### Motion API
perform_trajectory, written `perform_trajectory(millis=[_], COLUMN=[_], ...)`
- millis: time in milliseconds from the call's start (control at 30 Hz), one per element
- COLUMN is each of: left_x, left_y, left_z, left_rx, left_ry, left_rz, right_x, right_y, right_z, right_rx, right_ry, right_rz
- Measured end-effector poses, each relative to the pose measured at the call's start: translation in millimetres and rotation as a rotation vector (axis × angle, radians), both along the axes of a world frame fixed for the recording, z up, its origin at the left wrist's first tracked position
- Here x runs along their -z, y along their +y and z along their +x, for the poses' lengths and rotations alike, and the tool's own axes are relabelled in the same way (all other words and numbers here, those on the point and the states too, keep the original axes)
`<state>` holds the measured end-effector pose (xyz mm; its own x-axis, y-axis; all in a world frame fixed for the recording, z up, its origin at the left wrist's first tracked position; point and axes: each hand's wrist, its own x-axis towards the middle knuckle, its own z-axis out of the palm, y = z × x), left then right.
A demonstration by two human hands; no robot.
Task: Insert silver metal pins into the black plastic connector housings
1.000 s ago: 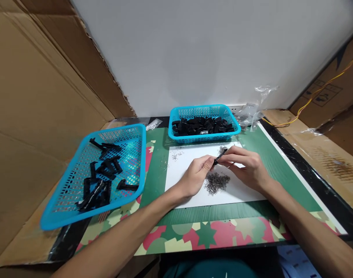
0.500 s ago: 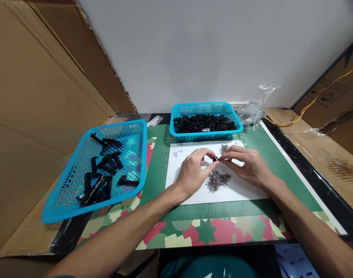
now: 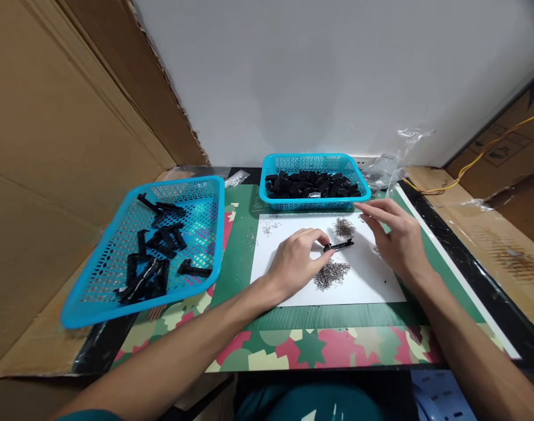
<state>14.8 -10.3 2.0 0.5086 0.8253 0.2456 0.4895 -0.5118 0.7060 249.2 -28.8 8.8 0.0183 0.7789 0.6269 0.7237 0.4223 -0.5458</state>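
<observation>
Between thumb and forefinger, my left hand [image 3: 297, 260] pinches one end of a slim black plastic part [image 3: 342, 245]; its free end points right. My right hand [image 3: 396, 237] is apart from that part, thumb and fingers spread, with nothing visible in them, near the front right corner of the far basket. Below the held part lies a pile of small metal springs or clips [image 3: 331, 275], too small to tell which. Behind it is a smaller pile of fine metal pieces [image 3: 343, 227]. Both piles lie on a white sheet [image 3: 288, 297].
A blue basket [image 3: 315, 204] at the back holds many black pieces. At left, another blue basket [image 3: 222, 234] holds several long black parts. Clear plastic bags [image 3: 383, 169] lie at the back right. Cardboard [image 3: 74, 117] walls the left side, and a yellow cable [image 3: 464, 164] runs at right.
My right hand has let go of the black part and moved right and slightly up, its fingers opening. My left hand keeps its pinch, and the part's length now shows.
</observation>
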Motion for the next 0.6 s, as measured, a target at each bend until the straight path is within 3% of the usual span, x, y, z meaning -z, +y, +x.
perform_trajectory(millis=[133,200,400,600], left_x=[0.6,0.5,2.6,6.5], left_y=[-2.5,-3.4,-2.9,-2.3], left_z=[-0.3,-0.2,0.9,1.7], left_rx=[0.027,0.055,0.067,0.064], left_ry=[0.025,0.022,-0.007,-0.035], left_rz=[0.084,0.110,0.167,0.176], right_x=[-3.8,-3.7,-0.4,-1.5], right_y=[-4.8,-6.5,-11.5,-14.0], right_z=[-10.4,-21.3,-49.0,-51.3], right_rx=[-0.034,-0.088,-0.097,-0.096], right_ry=[0.515,0.629,0.553,0.432], right_rz=[-0.223,-0.328,-0.342,-0.330])
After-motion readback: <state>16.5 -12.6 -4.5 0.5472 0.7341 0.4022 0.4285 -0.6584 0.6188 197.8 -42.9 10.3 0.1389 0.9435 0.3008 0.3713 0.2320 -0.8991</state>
